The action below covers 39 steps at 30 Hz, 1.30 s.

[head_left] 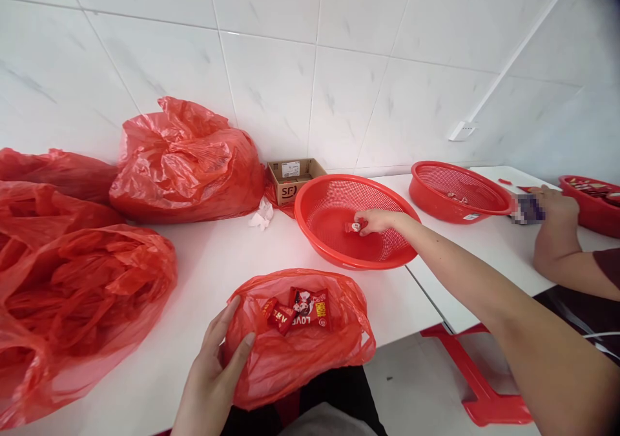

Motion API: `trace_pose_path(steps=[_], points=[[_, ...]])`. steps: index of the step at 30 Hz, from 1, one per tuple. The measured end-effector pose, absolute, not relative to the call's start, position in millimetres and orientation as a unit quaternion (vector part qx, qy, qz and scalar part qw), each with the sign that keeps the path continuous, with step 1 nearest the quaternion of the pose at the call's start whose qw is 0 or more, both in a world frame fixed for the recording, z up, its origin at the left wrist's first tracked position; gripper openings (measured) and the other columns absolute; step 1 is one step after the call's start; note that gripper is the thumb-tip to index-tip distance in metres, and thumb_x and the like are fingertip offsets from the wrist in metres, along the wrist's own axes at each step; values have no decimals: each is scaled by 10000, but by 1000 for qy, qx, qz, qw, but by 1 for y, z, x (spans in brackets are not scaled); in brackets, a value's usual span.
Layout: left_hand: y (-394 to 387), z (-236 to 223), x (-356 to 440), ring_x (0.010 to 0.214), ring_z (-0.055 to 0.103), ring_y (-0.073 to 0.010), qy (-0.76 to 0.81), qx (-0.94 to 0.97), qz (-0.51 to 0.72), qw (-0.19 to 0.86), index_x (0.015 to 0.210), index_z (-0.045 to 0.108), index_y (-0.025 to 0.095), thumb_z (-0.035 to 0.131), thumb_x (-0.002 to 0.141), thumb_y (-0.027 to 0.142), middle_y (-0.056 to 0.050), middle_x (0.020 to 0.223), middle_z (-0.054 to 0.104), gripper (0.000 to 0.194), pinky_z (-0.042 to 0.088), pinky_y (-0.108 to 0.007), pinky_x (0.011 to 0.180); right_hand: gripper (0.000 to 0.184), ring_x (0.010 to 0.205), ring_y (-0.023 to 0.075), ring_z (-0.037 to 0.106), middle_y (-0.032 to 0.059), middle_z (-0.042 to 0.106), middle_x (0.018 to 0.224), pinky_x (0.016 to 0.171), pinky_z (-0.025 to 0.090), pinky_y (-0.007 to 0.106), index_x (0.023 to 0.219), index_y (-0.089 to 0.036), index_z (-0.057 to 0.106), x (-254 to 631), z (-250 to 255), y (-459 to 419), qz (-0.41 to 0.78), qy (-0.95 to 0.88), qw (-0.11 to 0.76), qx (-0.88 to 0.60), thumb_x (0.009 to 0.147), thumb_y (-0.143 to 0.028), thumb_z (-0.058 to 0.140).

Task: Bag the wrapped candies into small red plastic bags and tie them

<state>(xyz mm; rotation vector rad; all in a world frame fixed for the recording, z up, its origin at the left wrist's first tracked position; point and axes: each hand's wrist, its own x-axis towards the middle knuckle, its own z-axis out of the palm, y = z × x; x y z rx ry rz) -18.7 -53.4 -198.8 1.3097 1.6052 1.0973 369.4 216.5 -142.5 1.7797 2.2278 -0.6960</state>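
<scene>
My left hand grips the near left rim of an open red plastic bag at the table's front edge. Inside the bag lie red sweet packets. My right hand reaches into a round red mesh basket and pinches a small red wrapped sweet just above the basket's floor.
Several full red plastic bags crowd the left and back of the white table. A small cardboard box and crumpled white paper sit by the wall. Another person's hand rests between a second red basket and a third.
</scene>
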Motion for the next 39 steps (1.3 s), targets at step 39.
trace_pose_path(steps=[39], points=[[-57,-198,-11,1387,398,-260,629,488,468,383,1416,465,307,611,853,469,-41,1461,486,604,316,-427,1161,340,1140,261,597,74,631,1226,940,471,410,1183,-252,520,207,-163,45,-286,840,-131,442,860,-281,623]])
